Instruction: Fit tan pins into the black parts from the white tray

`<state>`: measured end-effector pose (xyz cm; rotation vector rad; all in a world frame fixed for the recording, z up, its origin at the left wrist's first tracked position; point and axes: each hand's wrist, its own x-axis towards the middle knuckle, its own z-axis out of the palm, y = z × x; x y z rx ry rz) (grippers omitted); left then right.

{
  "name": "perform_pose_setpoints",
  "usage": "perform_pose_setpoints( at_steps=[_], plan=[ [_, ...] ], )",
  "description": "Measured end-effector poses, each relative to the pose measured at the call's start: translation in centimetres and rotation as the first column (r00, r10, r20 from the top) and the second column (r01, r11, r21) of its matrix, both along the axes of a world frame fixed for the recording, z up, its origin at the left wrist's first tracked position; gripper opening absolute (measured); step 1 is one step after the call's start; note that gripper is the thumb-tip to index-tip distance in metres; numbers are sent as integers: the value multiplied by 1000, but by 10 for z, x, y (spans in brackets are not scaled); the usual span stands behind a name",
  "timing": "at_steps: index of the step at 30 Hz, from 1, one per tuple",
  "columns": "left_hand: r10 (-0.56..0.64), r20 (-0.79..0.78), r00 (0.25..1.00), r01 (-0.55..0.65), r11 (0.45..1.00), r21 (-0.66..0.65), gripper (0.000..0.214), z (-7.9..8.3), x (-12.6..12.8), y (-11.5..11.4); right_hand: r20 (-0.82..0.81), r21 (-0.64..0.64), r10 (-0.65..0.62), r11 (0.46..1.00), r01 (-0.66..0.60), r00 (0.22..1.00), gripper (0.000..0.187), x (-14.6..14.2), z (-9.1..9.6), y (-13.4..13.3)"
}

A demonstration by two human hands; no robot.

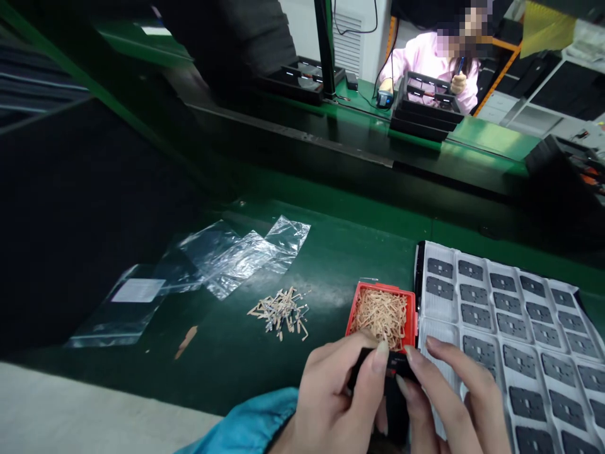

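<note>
Both of my hands meet at the bottom of the head view around a small black part. My left hand pinches its left end with thumb and forefinger. My right hand holds its right side with fingertips curled in. Just above them stands a small red box filled with thin tan strips. A loose pile of the same tan strips lies on the green bench to the left. A white tray with several black square parts in its pockets lies to the right, touching the red box.
Clear plastic bags, one with a white label, lie on the green mat at the left. A raised green ledge behind carries stacked black trays. Across it sits a person in pink.
</note>
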<state>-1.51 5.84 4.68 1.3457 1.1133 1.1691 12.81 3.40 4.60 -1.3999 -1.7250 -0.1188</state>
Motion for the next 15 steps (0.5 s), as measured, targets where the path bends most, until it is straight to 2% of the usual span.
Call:
perform_pose_setpoints(
  at_steps=[3, 5, 9, 12, 15],
  plan=[
    [-7, -100, 995, 34, 962, 271, 24, 6, -5, 4, -79, 9, 82, 997, -81, 994, 22, 3, 1, 3],
    [-11, -136, 991, 59, 933, 356, 26, 8, -8, 5, -90, 24, 146, 989, -144, 985, 22, 5, 2, 3],
    [-29, -185, 982, 98, 921, 376, 32, 9, -11, 2, -98, 45, 126, 991, -123, 987, 20, 9, 3, 0],
    [-20, -214, 977, 106, 910, 400, 25, 10, -12, 0, -54, 33, 107, 994, -106, 993, 19, 12, 5, -3],
    [17, -297, 955, 132, 870, 475, 21, 13, -14, 2, -43, 37, 115, 993, -114, 992, 21, 12, 8, -3]
  ],
)
